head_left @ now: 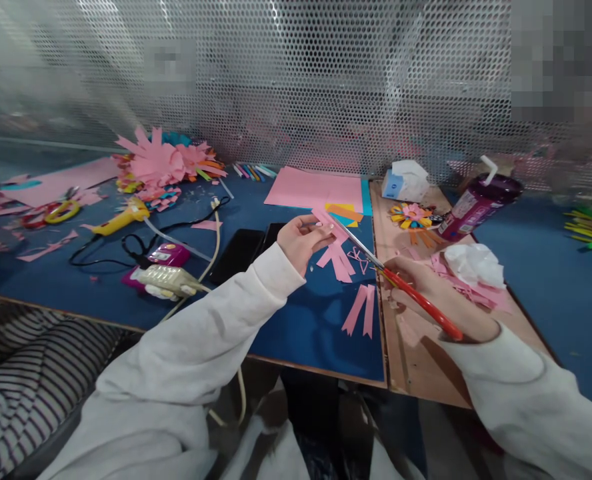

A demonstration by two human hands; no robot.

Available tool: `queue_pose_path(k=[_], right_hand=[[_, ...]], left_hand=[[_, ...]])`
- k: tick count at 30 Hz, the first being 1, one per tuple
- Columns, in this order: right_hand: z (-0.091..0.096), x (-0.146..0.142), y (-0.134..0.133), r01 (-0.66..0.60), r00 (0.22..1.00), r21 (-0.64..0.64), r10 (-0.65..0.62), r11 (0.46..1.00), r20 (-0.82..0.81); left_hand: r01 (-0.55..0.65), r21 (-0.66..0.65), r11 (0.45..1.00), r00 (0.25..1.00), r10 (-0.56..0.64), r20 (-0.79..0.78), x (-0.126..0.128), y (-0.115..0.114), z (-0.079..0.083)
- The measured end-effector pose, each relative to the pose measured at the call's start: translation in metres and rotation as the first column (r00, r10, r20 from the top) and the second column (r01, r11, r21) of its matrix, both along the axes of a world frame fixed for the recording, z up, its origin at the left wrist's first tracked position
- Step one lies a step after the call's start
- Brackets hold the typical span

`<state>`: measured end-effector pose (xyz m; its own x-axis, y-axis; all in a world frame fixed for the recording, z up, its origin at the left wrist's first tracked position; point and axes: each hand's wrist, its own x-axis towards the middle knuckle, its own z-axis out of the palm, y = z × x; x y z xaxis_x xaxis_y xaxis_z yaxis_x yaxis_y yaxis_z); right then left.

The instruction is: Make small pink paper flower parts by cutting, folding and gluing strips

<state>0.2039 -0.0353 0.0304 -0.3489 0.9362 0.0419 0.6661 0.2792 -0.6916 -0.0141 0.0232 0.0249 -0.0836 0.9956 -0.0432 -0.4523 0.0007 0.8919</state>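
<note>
My left hand pinches a pink paper strip between thumb and fingers, above the blue table. My right hand is closed round a pair of red-handled scissors, whose metal blades point up and left to the strip. Whether the blades are parted is too fine to make out. Below the hands lie cut pink strips with notched ends. Two more notched strips lie closer to the table's front edge. Small pink scraps are beside them.
Pink sheets lie at the back. Left are a black phone, a power strip, a yellow glue gun and paper flowers. Right stand a tissue pack and a purple cup with a straw.
</note>
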Motion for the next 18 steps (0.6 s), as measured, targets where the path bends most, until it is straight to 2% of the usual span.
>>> queue_pose_path(k=[4, 18], right_hand=[[0.002, -0.0024, 0.0003, -0.026, 0.999, -0.071, 0.024, 0.997, -0.027], [0.0055, -0.0067, -0.0015, -0.018, 0.999, -0.065, 0.015, 0.998, -0.039]], left_hand=[[0.0, 0.001, 1.0, 1.0, 0.0, 0.012, 0.0007, -0.0005, 0.0001], [0.001, 0.013, 1.0, 0.999, -0.001, 0.045, 0.0021, -0.0026, 0.0015]])
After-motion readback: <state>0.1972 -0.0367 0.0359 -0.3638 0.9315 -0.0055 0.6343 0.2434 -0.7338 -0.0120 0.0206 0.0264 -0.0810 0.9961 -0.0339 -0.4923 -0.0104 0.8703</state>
